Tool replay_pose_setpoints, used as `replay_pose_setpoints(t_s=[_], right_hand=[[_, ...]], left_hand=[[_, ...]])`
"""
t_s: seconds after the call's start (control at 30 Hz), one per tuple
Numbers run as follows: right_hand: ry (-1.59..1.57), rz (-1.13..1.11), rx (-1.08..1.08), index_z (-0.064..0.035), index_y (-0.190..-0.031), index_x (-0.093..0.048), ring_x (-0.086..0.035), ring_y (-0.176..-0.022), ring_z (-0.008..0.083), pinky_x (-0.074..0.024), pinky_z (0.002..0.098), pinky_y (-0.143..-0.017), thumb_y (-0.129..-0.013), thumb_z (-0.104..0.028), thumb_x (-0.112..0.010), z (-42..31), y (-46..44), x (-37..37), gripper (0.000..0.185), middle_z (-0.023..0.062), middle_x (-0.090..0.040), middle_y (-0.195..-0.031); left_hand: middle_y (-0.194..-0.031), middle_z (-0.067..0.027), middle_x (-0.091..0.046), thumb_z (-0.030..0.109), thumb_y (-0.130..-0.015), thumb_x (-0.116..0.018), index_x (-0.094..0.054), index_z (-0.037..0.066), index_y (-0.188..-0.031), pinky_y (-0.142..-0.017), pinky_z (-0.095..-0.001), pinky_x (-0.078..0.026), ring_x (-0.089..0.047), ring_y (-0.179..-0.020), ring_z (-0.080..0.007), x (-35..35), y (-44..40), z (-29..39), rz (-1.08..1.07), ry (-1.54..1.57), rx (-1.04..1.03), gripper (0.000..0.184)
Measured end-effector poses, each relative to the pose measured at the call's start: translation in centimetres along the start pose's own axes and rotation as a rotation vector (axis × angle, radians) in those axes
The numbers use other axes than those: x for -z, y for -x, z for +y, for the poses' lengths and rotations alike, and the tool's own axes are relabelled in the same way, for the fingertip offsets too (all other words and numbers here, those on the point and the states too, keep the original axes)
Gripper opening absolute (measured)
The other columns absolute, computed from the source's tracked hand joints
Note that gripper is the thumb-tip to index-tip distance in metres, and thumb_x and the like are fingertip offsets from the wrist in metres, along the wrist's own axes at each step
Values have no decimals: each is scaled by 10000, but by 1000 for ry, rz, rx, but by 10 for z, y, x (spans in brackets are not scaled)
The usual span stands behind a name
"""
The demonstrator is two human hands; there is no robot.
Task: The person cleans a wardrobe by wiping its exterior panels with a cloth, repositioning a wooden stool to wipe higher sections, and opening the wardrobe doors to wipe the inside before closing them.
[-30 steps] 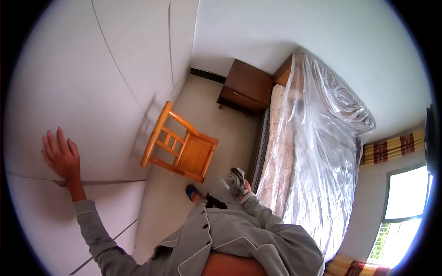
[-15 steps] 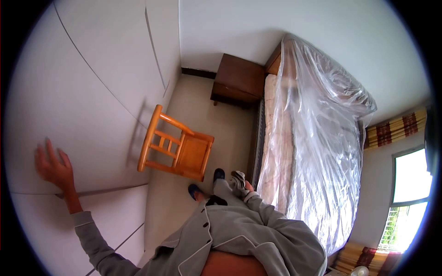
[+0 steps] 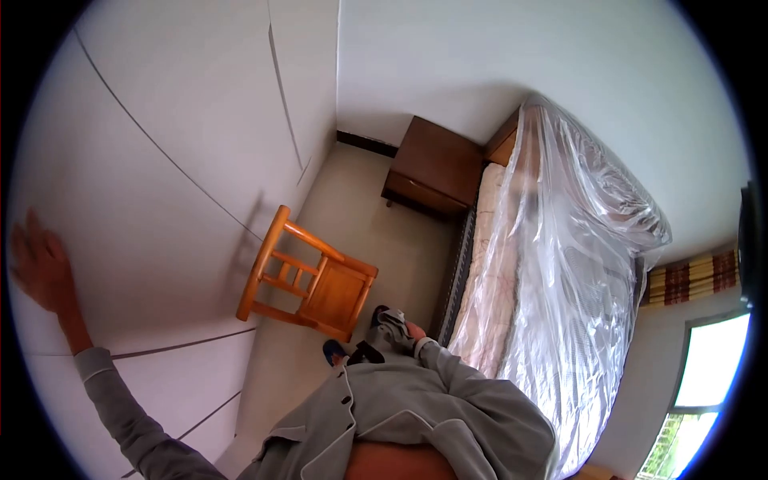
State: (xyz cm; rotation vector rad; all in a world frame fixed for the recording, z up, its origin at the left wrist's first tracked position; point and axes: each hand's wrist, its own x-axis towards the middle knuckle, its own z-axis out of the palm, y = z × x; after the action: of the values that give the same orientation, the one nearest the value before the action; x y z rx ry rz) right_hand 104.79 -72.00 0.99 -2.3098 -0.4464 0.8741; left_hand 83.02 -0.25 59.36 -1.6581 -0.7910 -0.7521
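Note:
My left hand (image 3: 44, 262) is raised at the far left beside the pale panelled cabinet front (image 3: 176, 240), its fingers apart and slightly blurred. Whether it touches the panel I cannot tell. Low in the middle, my right hand (image 3: 415, 330) is closed on a crumpled grey cloth (image 3: 393, 322), close to the side of the bed. Grey sleeves with white piping cover both arms.
An orange wooden chair (image 3: 336, 298) stands between the cabinet and the bed. Clear plastic sheeting (image 3: 568, 296) covers the bed. A dark brown nightstand (image 3: 436, 168) is at its head. A window (image 3: 708, 368) and patterned curtain (image 3: 692, 278) are at the right.
My left hand has moved left along the panel towards the view's edge. My right hand keeps the cloth and has shifted slightly. The camera view has shifted a little.

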Motion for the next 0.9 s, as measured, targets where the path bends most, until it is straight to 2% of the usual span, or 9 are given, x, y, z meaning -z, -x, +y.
replay_pose_setpoints(t_s=[0.03, 0.1, 0.13, 0.2, 0.43, 0.63, 0.73, 0.83, 0.9], right_hand=[[0, -12, 7, -81, -1169, -602, -580, -1107, 421, -468, 445, -911, -758, -435, -715, 2, -9, 4, 554, 230, -641, -1137], [12, -61, 10, -79, -1163, -600, -579, -1099, 426, -468, 450, -905, -748, -442, -719, -6, -21, 19, 564, 230, -640, -1134], [30, -100, 15, -77, -1157, -597, -579, -1090, 432, -469, 454, -899, -738, -449, -723, -10, -22, 24, 574, 230, -639, -1130], [22, -96, 6, -74, -1139, -604, -578, -1081, 436, -469, 457, -891, -731, -450, -727, -12, -26, 32, 568, 232, -640, -1116], [197, -190, 164, -43, -1000, -682, -600, -1017, 430, -483, 485, -829, -845, -262, -599, 45, -67, 31, 281, 214, -653, -1089], [87, -148, 135, -58, -1055, -631, -587, -1019, 445, -478, 454, -845, -787, -381, -659, 54, -64, 48, 421, 243, -635, -1060], [125, -86, 119, -60, -1030, -631, -588, -994, 440, -478, 450, -830, -783, -383, -655, 56, -54, 54, 407, 240, -629, -1044], [191, -48, 185, -63, -1039, -622, -585, -1006, 437, -475, 447, -835, -779, -403, -654, 185, -91, -4, 429, 236, -630, -1046], [126, -105, 106, -61, -1050, -618, -586, -1012, 436, -472, 446, -842, -786, -409, -649, 122, -68, 32, 437, 235, -631, -1044]], left_hand=[[-1414, -44, -521, 346, -990, -480, -411, 334, -1452, -955, -506, -466, -513, -1279, -193, 1, -1, -5, -4, -6, -7, 468], [-1049, -36, -727, 361, -979, -531, -579, 237, -1342, -628, -285, -540, -685, -831, -160, 3, -6, -12, 108, -206, -144, 387], [-1049, -36, -727, 361, -979, -531, -579, 237, -1342, -628, -285, -540, -685, -831, -160, -1, -3, -12, 109, -204, -157, 387], [-1338, -66, -586, 386, -998, -433, -455, 316, -1428, -917, -515, -487, -558, -1229, -215, -12, 8, -12, -57, -211, 18, 436], [-1318, -87, -594, 391, -1001, -416, -454, 311, -1430, -902, -535, -493, -566, -1217, -236, -21, 14, -26, -10, -193, -20, 437], [-1366, -68, -555, 384, -999, -416, -434, 314, -1441, -939, -536, -470, -520, -1265, -226, -9, 12, -20, -65, -226, 7, 448], [-1387, -51, -538, 392, -1001, -411, -431, 320, -1443, -958, -525, -460, -501, -1284, -217, 3, 7, -13, 131, -130, -14, 448], [-1374, -39, -551, 401, -1003, -407, -430, 325, -1443, -952, -511, -467, -512, -1275, -211, -9, 15, -21, -32, -242, 0, 447], [-1372, -36, -555, 405, -1006, -401, -429, 327, -1443, -948, -507, -474, -517, -1273, -206, -19, 24, -27, 1, -238, 7, 445]])
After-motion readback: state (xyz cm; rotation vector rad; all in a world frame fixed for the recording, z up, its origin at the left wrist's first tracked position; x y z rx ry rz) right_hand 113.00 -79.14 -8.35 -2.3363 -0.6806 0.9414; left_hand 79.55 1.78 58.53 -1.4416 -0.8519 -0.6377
